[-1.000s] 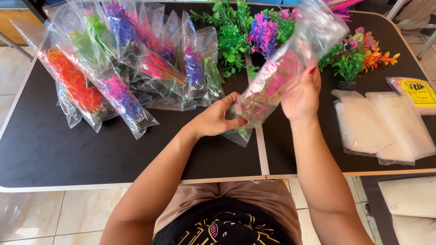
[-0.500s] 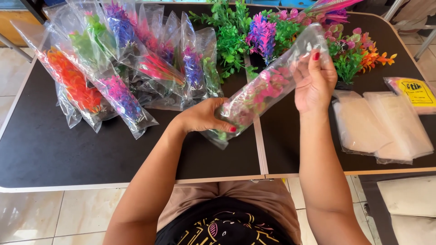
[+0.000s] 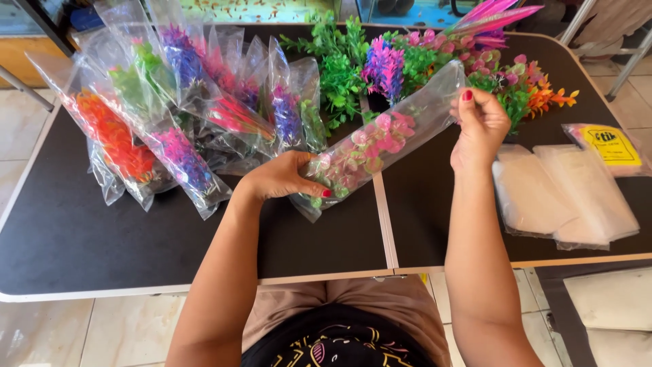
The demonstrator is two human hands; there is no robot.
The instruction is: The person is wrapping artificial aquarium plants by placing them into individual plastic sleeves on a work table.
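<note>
Hands hold one clear bag with a pink-green plastic plant (image 3: pixel 370 151) slantwise above the black table (image 3: pixel 102 251). Left hand (image 3: pixel 282 178) is clamped around the bag's lower end, plant stems by its fingers. Right hand (image 3: pixel 481 126) pinches the upper open end shut. Bagged plants (image 3: pixel 170 115) lie left, loose plants (image 3: pixel 421 64) behind, empty bags (image 3: pixel 564 197) right.

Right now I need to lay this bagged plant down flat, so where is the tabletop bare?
The widest bare patch of the black table lies along the near edge, below the pile of bagged plants and beside the left hand. A narrower one runs between the right hand and the stack of empty bags. The far side is crowded with loose plastic plants.
</note>
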